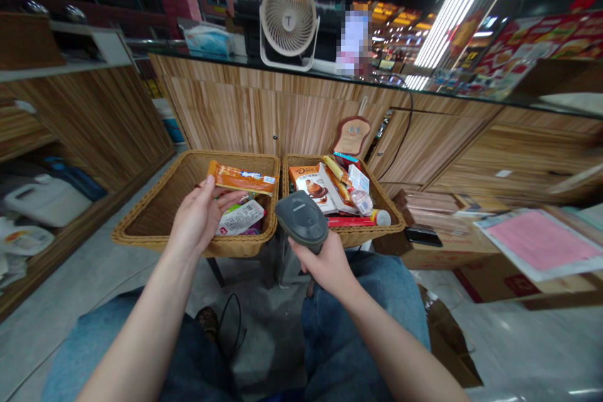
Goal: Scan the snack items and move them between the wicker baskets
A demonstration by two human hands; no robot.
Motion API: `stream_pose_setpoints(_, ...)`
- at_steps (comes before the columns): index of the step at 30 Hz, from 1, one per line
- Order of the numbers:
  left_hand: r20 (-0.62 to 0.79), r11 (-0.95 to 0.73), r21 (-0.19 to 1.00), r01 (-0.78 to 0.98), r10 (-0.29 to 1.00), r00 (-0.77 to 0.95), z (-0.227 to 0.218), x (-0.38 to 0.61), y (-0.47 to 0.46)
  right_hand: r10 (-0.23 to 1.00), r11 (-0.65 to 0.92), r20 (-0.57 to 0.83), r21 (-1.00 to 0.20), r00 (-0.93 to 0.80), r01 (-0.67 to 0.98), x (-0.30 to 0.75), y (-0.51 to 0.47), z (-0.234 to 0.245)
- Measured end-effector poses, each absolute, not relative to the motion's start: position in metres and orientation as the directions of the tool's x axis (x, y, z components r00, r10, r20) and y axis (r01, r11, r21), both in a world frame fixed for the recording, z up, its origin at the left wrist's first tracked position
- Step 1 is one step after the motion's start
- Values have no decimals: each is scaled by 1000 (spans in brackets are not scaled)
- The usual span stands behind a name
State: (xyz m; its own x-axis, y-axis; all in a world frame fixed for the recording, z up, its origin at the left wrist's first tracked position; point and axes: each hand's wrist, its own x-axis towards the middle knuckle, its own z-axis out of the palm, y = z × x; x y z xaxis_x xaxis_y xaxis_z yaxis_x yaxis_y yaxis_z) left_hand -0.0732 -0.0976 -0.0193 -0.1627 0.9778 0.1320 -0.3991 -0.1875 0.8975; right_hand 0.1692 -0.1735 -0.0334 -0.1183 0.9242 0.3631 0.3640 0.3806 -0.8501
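My left hand (196, 218) grips the end of a long orange snack packet (242, 179) and holds it over the left wicker basket (155, 226). My right hand (325, 264) is wrapped round the handle of a grey barcode scanner (302, 218), whose head is close below the packet's right end. A white and red packet (241, 217) lies in the left basket. The right wicker basket (393, 217) is piled with snacks, among them an orange box (311, 187) and a red tube (351, 222).
My knees in blue jeans are below, with a black cable (230, 320) on the floor between them. A wooden counter (292, 107) stands behind the baskets, with a white fan (288, 20) on top. Cardboard boxes, a black phone (423, 235) and pink paper (541, 242) lie at right.
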Motion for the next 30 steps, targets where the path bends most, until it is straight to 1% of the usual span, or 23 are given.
stream_pose_setpoints(3,157,-227,914,-336,962,-223,-21,-78,-96,930,367,350,-879,-112,305,168,-174,-36)
stream_pose_setpoints(8,82,-160,949,-271,957,-277,-28,-88,-91,918,395,369,-877,-145,272,167,-174,-39)
stream_pose_setpoints(10,117,-190,959,-210,942,-315,-29,-88,-90,913,406,380,-875,-147,263,167,-174,-38)
stream_pose_setpoints(12,186,-232,967,-105,925,-332,-29,-83,-91,908,417,392,-873,-146,253,167,-175,-36)
stream_pose_setpoints(15,305,-298,952,67,912,-273,-25,-67,-92,900,435,407,-869,-159,236,168,-177,-33)
stream_pose_setpoints(18,393,-369,913,177,910,-134,-21,-44,-86,889,453,421,-864,-178,222,169,-179,-31)
stream_pose_setpoints(21,436,-423,858,292,900,22,-18,-15,-69,882,467,433,-858,-188,214,170,-180,-32)
stream_pose_setpoints(23,409,-410,792,451,906,107,-13,8,-56,876,480,450,-850,-175,216,171,-180,-32)
stream_pose_setpoints(25,343,-364,692,624,926,159,-7,33,-44,868,496,473,-842,-150,212,173,-180,-32)
stream_pose_setpoints(26,321,-346,647,680,932,169,-2,45,-39,864,503,484,-839,-139,207,173,-180,-31)
stream_pose_setpoints(28,289,-314,594,741,943,167,6,69,-32,857,515,499,-835,-126,196,175,-180,-30)
stream_pose_setpoints(30,253,-280,573,770,954,159,11,89,-26,852,523,509,-830,-122,194,175,-180,-30)
